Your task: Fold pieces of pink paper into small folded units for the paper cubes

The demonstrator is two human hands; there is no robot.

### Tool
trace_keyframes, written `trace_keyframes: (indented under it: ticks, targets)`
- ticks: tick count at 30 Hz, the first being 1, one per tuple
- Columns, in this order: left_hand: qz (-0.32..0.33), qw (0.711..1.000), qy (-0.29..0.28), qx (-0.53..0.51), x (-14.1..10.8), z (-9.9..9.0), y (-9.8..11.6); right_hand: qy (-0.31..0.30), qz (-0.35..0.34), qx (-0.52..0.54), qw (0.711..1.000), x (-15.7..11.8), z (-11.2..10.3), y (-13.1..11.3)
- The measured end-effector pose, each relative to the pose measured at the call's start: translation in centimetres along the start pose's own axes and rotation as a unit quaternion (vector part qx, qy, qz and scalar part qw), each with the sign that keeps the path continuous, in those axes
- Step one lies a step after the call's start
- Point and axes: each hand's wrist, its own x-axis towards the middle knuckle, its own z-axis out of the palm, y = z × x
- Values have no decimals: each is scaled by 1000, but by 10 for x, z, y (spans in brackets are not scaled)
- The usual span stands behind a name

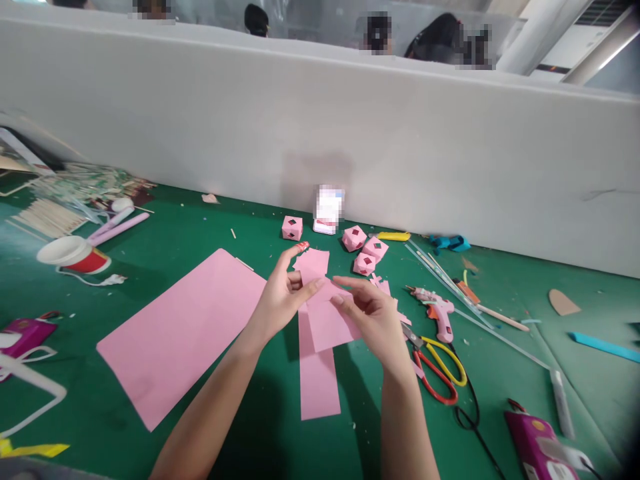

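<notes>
Near the middle, a folded or cut pink paper piece (333, 325) is held between both hands above the green table. My left hand (286, 288) pinches its upper left edge between thumb and fingers. On its right side, my right hand (369, 308) grips the paper with thumb and forefinger. Beneath it lies a pink paper strip (319, 387), and a smaller pink piece (315, 262) shows just past my left fingertips. A large pink sheet (187, 333) lies flat to the left. Several small pink paper boxes with dark holes, one of them here (293, 228), sit beyond the hands.
A lit phone (329, 210) leans on the white partition (310, 120). To the right are a yellow cutter (393, 236), pink glue gun (440, 313), scissors (440, 373) and a purple box (540, 443). A paper cup (75, 255) and wooden sticks (50, 217) stand left. People's heads show beyond the partition.
</notes>
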Motion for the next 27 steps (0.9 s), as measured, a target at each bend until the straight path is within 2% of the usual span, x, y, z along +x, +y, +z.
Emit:
trace_keyframes:
  ticks: [8, 12, 15, 19, 22, 27]
  targets:
    - [-9, 1000, -21, 6, 0, -2, 2, -55, 1, -24, 998, -3, -2, -7]
    - [14, 999, -6, 43, 2, -2, -6, -31, -5, -45, 999, -3, -1, -5]
    - [63, 997, 10, 43, 2, -5, -7, -3, -21, -51, 998, -2, -2, -4]
    - [126, 988, -63, 62, -5, -8, 3, 13, -40, -44, 998, -3, -5, -3]
    - [115, 984, -81, 110, -11, -7, 9, 15, -46, -28, 998, -4, -5, -4]
    - [94, 989, -42, 109, -10, -2, 5, 9, -47, 12, 999, -4, -3, -2]
